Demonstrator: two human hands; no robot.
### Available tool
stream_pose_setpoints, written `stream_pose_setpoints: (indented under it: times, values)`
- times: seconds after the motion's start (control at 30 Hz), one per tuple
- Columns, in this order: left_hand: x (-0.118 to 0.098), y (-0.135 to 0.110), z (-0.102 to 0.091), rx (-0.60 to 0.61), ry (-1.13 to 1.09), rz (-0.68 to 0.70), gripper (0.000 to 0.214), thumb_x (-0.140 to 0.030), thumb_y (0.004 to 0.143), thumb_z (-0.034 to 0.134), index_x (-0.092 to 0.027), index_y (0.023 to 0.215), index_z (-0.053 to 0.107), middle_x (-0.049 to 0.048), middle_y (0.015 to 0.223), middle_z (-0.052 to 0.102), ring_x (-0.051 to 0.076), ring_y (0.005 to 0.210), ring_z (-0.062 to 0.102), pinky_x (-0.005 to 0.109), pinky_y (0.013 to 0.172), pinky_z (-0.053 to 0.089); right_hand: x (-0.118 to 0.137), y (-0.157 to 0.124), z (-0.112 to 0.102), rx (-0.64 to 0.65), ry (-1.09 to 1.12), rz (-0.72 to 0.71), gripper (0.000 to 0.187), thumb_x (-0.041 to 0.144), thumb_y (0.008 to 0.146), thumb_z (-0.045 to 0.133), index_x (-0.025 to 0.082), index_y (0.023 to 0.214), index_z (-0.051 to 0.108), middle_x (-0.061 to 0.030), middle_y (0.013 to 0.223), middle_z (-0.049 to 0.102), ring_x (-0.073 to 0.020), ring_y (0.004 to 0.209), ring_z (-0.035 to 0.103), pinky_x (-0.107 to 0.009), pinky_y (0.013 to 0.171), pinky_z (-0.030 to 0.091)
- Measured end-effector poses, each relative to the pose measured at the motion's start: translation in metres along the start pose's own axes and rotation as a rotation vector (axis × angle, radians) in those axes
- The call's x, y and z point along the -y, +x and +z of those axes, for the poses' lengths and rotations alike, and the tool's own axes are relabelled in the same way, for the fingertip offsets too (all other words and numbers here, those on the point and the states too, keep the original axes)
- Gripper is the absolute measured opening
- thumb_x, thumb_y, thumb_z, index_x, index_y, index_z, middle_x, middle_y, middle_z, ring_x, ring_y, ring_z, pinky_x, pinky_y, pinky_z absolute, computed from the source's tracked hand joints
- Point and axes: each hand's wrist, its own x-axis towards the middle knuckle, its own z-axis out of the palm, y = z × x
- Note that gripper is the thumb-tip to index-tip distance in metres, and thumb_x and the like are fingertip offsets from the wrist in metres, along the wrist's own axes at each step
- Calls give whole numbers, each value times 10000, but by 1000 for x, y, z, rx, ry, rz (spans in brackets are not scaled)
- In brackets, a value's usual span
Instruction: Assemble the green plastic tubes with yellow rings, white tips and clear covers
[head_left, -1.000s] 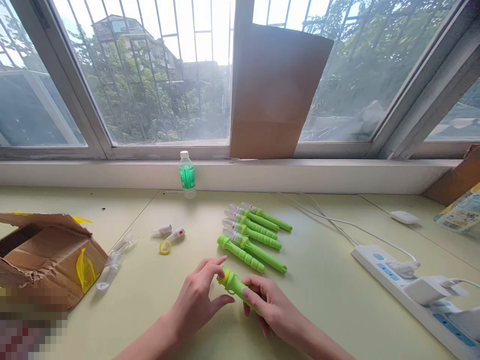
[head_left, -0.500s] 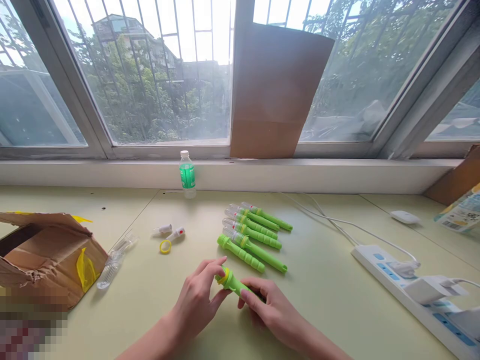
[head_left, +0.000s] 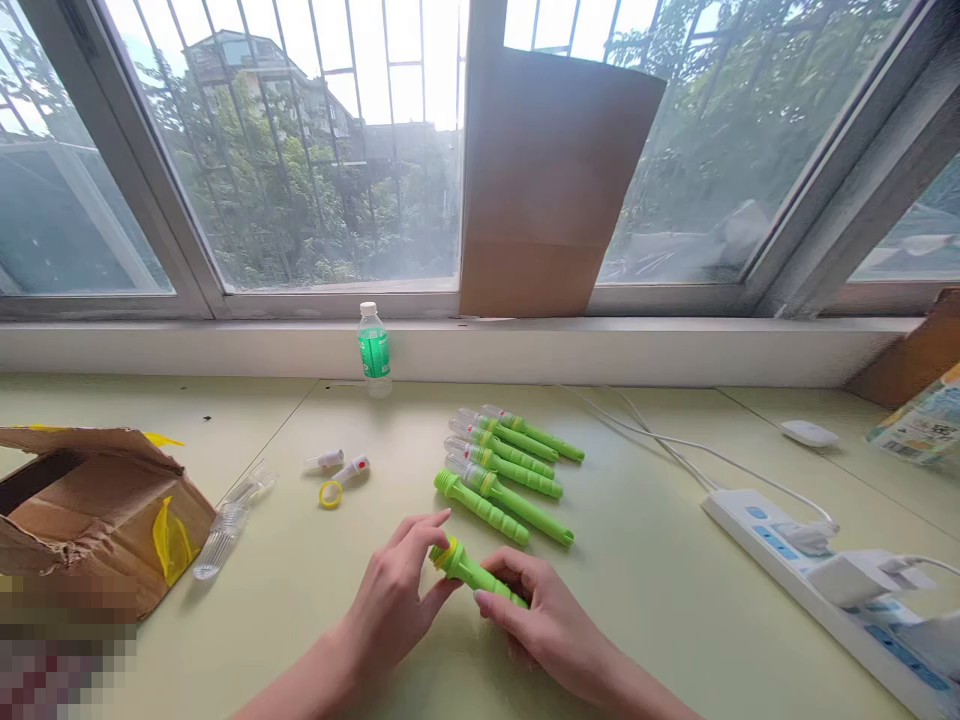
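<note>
Between my hands is a green plastic handle (head_left: 471, 572) with a yellow ring at its threaded end. The fingers of my left hand (head_left: 401, 575) are closed around that ringed end. My right hand (head_left: 529, 610) grips the ribbed lower part. Just beyond lies another ribbed green handle (head_left: 484, 507) without a clear top. Behind it, several green handles with clear tube tops (head_left: 514, 498) rest in a slanted row. To the left are a loose yellow ring (head_left: 330, 495) and two small white pieces with clear tips (head_left: 352, 467), one showing a red dot.
A torn cardboard box (head_left: 105, 510) stands at the left, with clear plastic tubes (head_left: 229, 530) beside it. A green-labelled bottle (head_left: 374, 350) stands by the sill. On the right lie a white power strip (head_left: 825, 590), cables and a white mouse-shaped object (head_left: 810, 433).
My right thumb has shifted slightly along the green handle, and more of its ribbed part shows. My left hand stays at the ringed end.
</note>
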Motion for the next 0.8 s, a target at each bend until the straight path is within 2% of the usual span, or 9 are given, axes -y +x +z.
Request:
stream_pose_setpoints:
  times: [0.1, 0.37, 0.53, 0.67, 0.8]
  values:
    - [0, -1, 1, 0, -9, -12, 302, -108, 787, 628, -222, 997, 444, 117, 1212, 593, 232, 1085, 608, 352, 803, 549, 4, -1, 1, 0, -9, -28, 202, 351, 886, 545, 154, 857, 577, 46, 667, 490, -52, 472, 442, -176, 434, 348]
    - [-3, 0, 0, 32, -27, -83, 243, -117, 770, 652, -223, 844, 446, 72, 1050, 656, 228, 1033, 636, 347, 785, 549, -3, 2, -3, 77, 32, 24, 287, 439, 911, 479, 161, 888, 547, -14, 804, 621, -73, 483, 484, -197, 429, 386]
    - [-1, -3, 1, 47, -28, -117, 269, -128, 764, 665, -230, 879, 444, 62, 1115, 641, 222, 1070, 617, 363, 820, 538, -3, 4, -2, 67, 28, 40, 289, 439, 920, 454, 164, 890, 540, 7, 725, 593, -68, 464, 455, -191, 418, 377]
    - [1, -4, 4, 39, -38, -124, 275, -110, 768, 656, -231, 884, 437, 60, 1143, 631, 210, 1073, 611, 360, 832, 534, -4, 4, -2, 34, 34, 69, 167, 341, 876, 534, 183, 929, 526, 50, 662, 526, -66, 444, 442, -185, 409, 384]
    - [2, -4, 5, 20, -36, -83, 249, -105, 780, 642, -225, 863, 440, 65, 1135, 633, 207, 1056, 617, 351, 824, 537, -7, 4, -4, 21, 37, 91, 229, 192, 775, 607, 207, 978, 502, 62, 708, 531, -57, 418, 440, -180, 385, 378]
